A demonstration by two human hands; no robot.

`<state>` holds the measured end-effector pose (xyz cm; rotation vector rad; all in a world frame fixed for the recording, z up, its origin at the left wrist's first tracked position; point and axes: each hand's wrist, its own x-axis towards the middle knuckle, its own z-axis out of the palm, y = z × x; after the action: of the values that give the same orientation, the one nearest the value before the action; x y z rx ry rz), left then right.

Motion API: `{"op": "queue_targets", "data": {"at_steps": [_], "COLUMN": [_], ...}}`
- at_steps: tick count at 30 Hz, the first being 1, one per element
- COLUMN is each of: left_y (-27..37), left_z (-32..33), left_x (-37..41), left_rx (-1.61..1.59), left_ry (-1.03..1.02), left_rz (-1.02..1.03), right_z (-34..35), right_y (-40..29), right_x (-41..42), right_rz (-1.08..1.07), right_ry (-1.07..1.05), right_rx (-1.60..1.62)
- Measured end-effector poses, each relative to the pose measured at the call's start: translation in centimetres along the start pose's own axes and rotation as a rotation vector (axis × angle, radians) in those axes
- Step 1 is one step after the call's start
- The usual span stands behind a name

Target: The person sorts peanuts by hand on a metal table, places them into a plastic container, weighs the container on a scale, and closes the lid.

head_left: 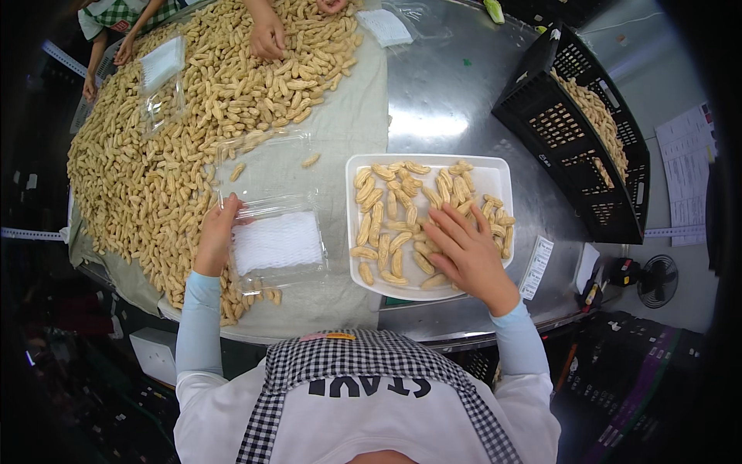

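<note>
My left hand (219, 232) grips the left edge of an open clear plastic clamshell box (316, 232), its lid spread away from me. A white foam net pad (278, 243) lies in the box. My right hand (466, 249) rests palm down, fingers spread, on unshelled peanuts (400, 240) in a white plastic tray (352, 203); whether it pinches any is hidden. Left of the box a large heap of unshelled peanuts (156, 191) covers the cloth.
Pale cloth (348, 127) covers part of the metal table (452, 93). Two more clamshells with foam pads (162, 64) (385, 28) lie farther off. A black crate (556, 133) of peanuts stands right, near a label strip (536, 267). Co-workers' hands (268, 37) reach over the heap.
</note>
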<state>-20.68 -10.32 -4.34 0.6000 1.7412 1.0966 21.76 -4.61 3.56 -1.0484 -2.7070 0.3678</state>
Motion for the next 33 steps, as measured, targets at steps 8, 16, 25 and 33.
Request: {"op": "queue_targets", "data": {"at_steps": [8,16,25,33], "left_y": [0.8,0.8,1.5,2.7], "left_z": [1.9,1.3,3.1,3.0], "left_x": [0.1,0.4,1.0,0.0], "left_rx": [0.043,0.086,0.121,0.13], "left_ry": [-0.038,-0.038,-0.128,-0.13], "left_rz": [-0.055,-0.043,-0.037,-0.061], "right_z": [-1.1,-1.3,-0.6,-1.7], "right_y": [3.3,4.9,8.6,5.9], "right_x": [2.7,0.0,2.1,2.0], "right_rz": [0.179,0.078,0.233,0.113], "right_ry": [0.342,0.124,0.342,0.269], "right_rx": [-0.018,0.204,0.172,0.249]}}
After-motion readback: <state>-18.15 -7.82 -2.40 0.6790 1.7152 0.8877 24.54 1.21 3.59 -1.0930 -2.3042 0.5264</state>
